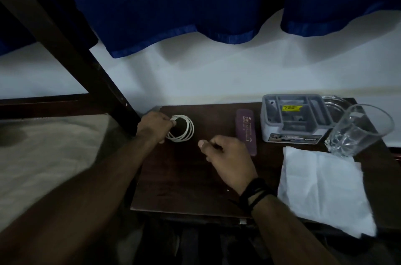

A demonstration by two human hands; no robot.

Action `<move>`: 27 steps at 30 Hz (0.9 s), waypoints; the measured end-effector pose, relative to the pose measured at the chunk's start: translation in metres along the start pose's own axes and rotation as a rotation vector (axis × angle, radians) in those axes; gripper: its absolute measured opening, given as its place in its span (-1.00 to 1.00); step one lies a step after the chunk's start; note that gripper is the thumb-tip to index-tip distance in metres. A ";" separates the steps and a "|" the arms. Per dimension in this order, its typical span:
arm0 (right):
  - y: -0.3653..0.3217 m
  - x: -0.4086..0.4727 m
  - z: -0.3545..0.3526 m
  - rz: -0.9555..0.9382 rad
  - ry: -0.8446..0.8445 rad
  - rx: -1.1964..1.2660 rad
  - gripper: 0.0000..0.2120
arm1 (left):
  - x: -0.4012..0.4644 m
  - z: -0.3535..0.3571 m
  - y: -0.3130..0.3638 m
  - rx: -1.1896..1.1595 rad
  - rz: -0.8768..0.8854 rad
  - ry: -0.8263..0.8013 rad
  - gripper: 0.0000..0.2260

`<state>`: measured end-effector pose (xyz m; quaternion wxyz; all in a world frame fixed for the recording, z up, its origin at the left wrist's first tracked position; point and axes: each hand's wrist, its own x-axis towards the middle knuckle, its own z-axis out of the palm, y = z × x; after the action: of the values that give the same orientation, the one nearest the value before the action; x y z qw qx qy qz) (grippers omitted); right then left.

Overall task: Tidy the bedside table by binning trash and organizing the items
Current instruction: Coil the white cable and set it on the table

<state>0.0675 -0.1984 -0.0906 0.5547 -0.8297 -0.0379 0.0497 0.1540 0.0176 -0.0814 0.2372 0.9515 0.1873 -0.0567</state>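
Note:
A white cable [188, 129] lies coiled in a ring at the back left of the dark wooden bedside table [184, 182]. My left hand [155, 125] pinches the coil at its left side. Over the middle of the table, my right hand [225, 154] hovers with its fingers loosely curled and nothing in it; black bands wrap its wrist. A purple spectacle case [246, 132] lies just right of that hand. Behind it stands a grey compartment organizer [295, 117]. A clear drinking glass [358, 130] stands at the right, and a white tissue sheet [323, 186] lies in front of it.
A bed with a pale sheet [43, 156] and a dark wooden frame post [71, 47] borders the table on the left. Blue curtains [184, 4] hang over the white wall behind. A clear plastic object [334, 101] sits behind the organizer.

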 end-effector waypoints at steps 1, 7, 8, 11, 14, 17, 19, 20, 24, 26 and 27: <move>0.000 0.001 0.002 0.009 -0.014 -0.012 -0.70 | 0.002 0.003 0.000 -0.048 -0.019 0.010 -0.82; 0.001 0.003 0.018 0.030 -0.103 -0.050 -0.80 | 0.014 0.023 -0.003 -0.187 -0.037 0.092 -0.74; 0.001 0.003 0.019 0.031 -0.112 -0.053 -0.80 | 0.017 0.025 -0.004 -0.185 -0.035 0.090 -0.73; 0.001 0.006 0.022 0.033 -0.111 -0.061 -0.80 | 0.023 0.027 -0.007 -0.139 -0.022 0.090 -0.73; -0.001 0.007 0.027 0.047 -0.116 -0.049 -0.80 | 0.023 0.029 -0.013 -0.131 0.007 0.083 -0.63; -0.005 0.007 0.032 0.054 -0.140 -0.026 -0.80 | 0.025 0.030 -0.018 -0.158 0.027 0.067 -0.60; -0.007 0.007 0.035 0.057 -0.154 -0.035 -0.80 | 0.027 0.030 -0.019 -0.151 0.041 0.058 -0.66; -0.007 0.007 0.035 0.057 -0.157 -0.035 -0.81 | 0.028 0.029 -0.019 -0.139 0.051 0.051 -0.71; -0.005 0.009 0.037 0.057 -0.146 -0.033 -0.81 | 0.028 0.029 -0.016 -0.067 0.097 0.045 -0.90; -0.003 0.011 0.037 0.055 -0.109 -0.063 -0.84 | 0.027 0.030 -0.016 -0.056 0.108 0.054 -0.91; -0.002 0.012 0.037 0.051 -0.083 -0.086 -0.87 | 0.027 0.031 -0.016 -0.059 0.105 0.057 -0.91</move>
<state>0.0748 -0.1625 -0.1035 0.5150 -0.8508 -0.0418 0.0962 0.1721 0.0247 -0.1208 0.2624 0.9539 0.1453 -0.0117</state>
